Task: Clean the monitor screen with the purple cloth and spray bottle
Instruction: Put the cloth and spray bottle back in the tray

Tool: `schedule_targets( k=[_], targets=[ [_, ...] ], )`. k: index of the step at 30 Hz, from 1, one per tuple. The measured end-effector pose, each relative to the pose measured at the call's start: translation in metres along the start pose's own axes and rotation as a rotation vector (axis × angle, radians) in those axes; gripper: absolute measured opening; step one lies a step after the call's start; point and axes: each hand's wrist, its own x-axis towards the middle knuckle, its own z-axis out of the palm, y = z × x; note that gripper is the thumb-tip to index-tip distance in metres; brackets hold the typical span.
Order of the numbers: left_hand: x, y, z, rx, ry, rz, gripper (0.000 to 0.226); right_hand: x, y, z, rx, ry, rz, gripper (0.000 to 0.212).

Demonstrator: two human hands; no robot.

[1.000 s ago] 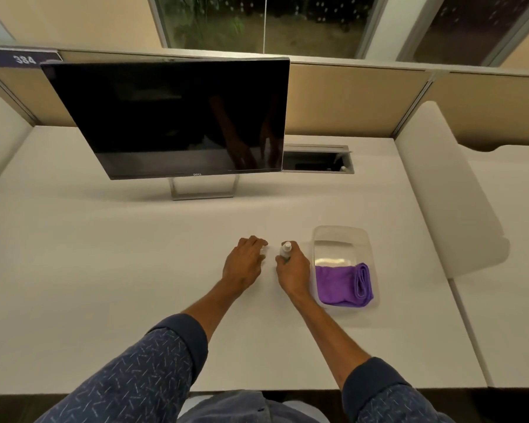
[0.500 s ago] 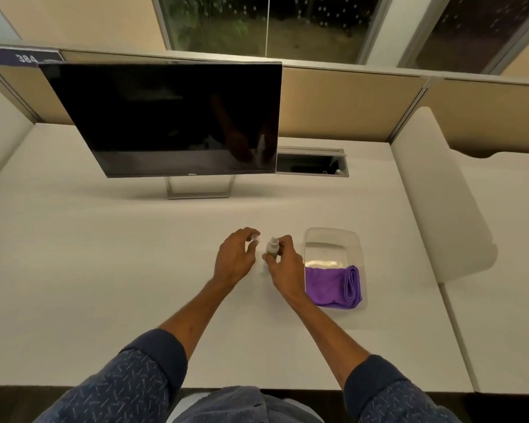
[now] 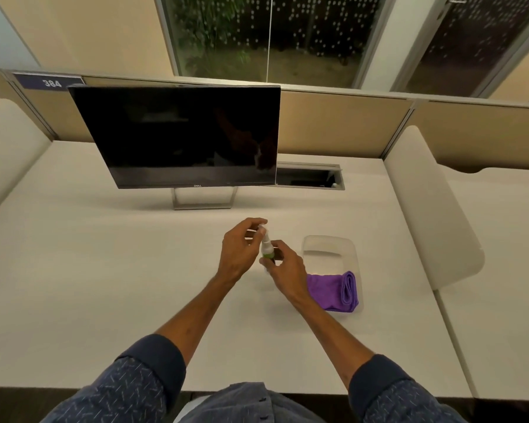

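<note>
Big white surface (image 3: 89, 270) in an office cubicle, window behind. Dark monitor (image 3: 177, 135) stands at the back, screen tilted toward the camera. Clear tray (image 3: 330, 248) holds the folded purple cloth (image 3: 336, 290). Right hand (image 3: 284, 274) grips the little spray bottle (image 3: 267, 247) upright, nozzle up; left hand (image 3: 242, 247) fingers pinch its top.

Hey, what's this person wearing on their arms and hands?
Both arms wear dark navy sleeves with a scattered pattern of short pale dashes, ending in plain dark cuffs pushed up to about mid-forearm. The left hand and right hand are bare: no gloves, rings, watch or bands visible.
</note>
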Motion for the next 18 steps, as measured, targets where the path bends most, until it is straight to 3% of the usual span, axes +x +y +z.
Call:
schedule_targets(
  k=[12, 18],
  targets=[
    [-0.010, 0.007, -0.005, 0.110, -0.113, 0.148, 0.026, -0.007, -0.003, -0.013, 0.044, -0.002, 0.032, 0.036],
    [-0.010, 0.002, -0.012, 0.133, -0.151, 0.196, 0.024, -0.007, -0.004, -0.020, -0.057, 0.006, -0.023, 0.027]
  ],
)
